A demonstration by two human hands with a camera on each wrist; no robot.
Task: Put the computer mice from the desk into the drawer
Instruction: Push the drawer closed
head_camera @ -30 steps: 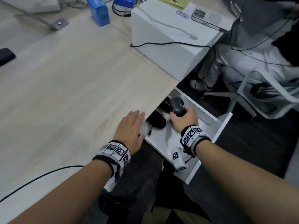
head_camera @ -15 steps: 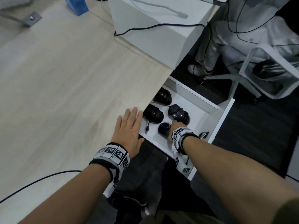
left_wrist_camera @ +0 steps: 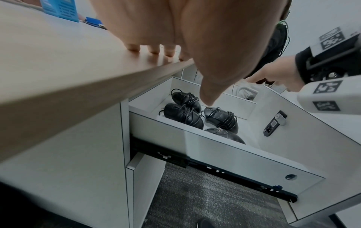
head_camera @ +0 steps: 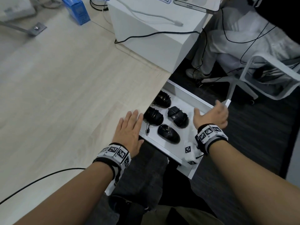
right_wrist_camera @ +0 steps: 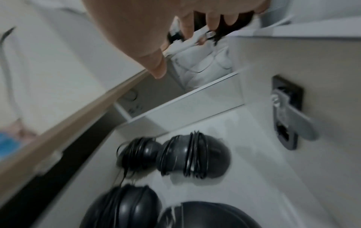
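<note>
Several black computer mice lie in the open white drawer (head_camera: 191,95), some wrapped in their cables: one far back (head_camera: 162,99), two in the middle (head_camera: 153,116) (head_camera: 177,116), one nearest (head_camera: 168,133). My left hand (head_camera: 129,129) rests flat on the wooden desk (head_camera: 65,88) at its edge beside the drawer, fingertips (left_wrist_camera: 156,50) on the top. My right hand (head_camera: 209,116) hovers open and empty over the drawer's front right corner, fingers (right_wrist_camera: 187,26) spread. The right wrist view is blurred; the mice (right_wrist_camera: 193,154) show below the palm.
A white box (head_camera: 154,30) with a phone (head_camera: 196,4) and cables stands at the desk's back right. A blue carton (head_camera: 78,12) is further back. A black cable (head_camera: 40,177) crosses the near desk. A seated person and a white chair (head_camera: 267,75) are right of the drawer.
My right hand set the cable-wrapped mouse down in the drawer, let go, and moved up and right toward the drawer front. The left hand stayed on the desk edge.
</note>
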